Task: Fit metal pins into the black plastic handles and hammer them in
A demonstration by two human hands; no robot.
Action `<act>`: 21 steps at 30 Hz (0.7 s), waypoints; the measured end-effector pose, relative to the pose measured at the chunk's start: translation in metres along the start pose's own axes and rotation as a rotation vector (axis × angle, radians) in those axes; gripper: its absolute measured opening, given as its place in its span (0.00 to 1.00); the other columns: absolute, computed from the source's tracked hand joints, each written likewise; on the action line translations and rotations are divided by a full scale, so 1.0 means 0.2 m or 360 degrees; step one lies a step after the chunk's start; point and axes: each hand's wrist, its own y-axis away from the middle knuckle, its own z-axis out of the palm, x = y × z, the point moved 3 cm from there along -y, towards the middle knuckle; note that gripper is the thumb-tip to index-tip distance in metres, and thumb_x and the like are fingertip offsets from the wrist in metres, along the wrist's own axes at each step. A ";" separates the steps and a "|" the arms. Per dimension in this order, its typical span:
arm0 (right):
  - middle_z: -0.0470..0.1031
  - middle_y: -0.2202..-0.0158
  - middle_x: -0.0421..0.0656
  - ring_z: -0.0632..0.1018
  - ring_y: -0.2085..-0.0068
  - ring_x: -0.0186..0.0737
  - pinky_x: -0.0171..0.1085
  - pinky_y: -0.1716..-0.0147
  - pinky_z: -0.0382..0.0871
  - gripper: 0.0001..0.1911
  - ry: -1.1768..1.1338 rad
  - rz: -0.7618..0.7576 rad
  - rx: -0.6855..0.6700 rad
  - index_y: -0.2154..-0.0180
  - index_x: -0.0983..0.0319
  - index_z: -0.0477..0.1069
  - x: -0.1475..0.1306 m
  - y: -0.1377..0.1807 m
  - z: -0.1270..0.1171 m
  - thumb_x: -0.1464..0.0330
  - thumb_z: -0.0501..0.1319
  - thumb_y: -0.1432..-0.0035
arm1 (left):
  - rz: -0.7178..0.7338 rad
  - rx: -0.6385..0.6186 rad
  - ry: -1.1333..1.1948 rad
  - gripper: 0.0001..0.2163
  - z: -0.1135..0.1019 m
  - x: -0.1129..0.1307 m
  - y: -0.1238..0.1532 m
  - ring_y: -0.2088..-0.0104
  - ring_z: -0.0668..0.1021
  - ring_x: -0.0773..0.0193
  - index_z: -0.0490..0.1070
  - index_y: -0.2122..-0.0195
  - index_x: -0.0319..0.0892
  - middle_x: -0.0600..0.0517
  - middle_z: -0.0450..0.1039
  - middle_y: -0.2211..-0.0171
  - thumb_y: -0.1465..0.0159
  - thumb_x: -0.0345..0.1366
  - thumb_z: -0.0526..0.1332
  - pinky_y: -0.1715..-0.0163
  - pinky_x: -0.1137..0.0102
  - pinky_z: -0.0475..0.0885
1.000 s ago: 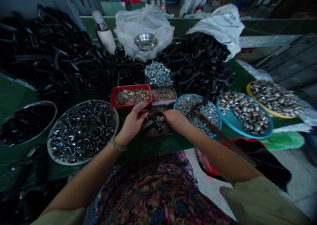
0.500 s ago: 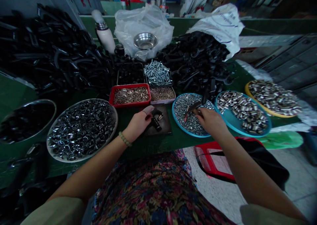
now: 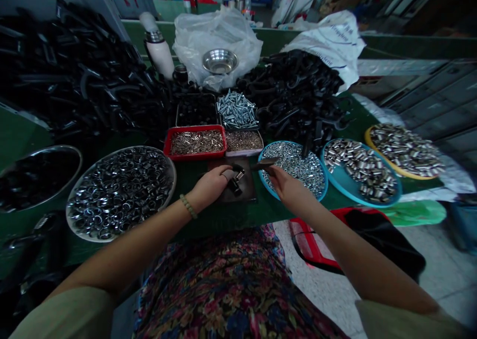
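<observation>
My left hand is closed on a small black curved part that lies on a dark plate at the table's front edge. My right hand is closed round the handle of a small hammer, whose head points left toward the black part. The hammer hangs over the left rim of a blue dish of small shiny nuts.
Round the plate stand a red tray of pins, a tray of screws, a large steel bowl of metal rings, two more dishes of metal sleeves and heaps of black parts. A red stool stands on the floor at right.
My right hand left the black part, went right to the blue dish, took up the hammer and brought it back left. My left hand kept hold of the part.
</observation>
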 end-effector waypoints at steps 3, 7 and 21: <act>0.72 0.46 0.50 0.76 0.49 0.47 0.45 0.51 0.70 0.20 -0.0211 -0.0163 0.0024 0.42 0.59 0.61 -0.13 -0.05 0.01 0.66 0.47 0.33 | 0.0099 0.0170 -0.0105 0.13 0.02 -0.04 0.04 0.46 0.68 0.53 0.73 0.52 0.45 0.47 0.71 0.47 0.34 0.36 0.54 0.44 0.57 0.63; 0.73 0.47 0.52 0.76 0.49 0.49 0.49 0.50 0.70 0.19 -0.0169 -0.0107 -0.0001 0.43 0.61 0.63 -0.16 -0.09 0.03 0.67 0.47 0.34 | 0.0092 0.0206 -0.0243 0.16 0.04 -0.08 0.09 0.44 0.66 0.49 0.72 0.48 0.52 0.49 0.68 0.44 0.38 0.39 0.60 0.42 0.51 0.58; 0.74 0.49 0.50 0.78 0.53 0.48 0.44 0.56 0.70 0.20 0.0037 -0.0093 0.0033 0.42 0.58 0.61 -0.10 -0.09 0.02 0.64 0.46 0.33 | -0.0048 0.0121 -0.0242 0.27 0.04 -0.06 0.13 0.42 0.65 0.49 0.58 0.40 0.49 0.45 0.66 0.43 0.40 0.38 0.62 0.40 0.50 0.53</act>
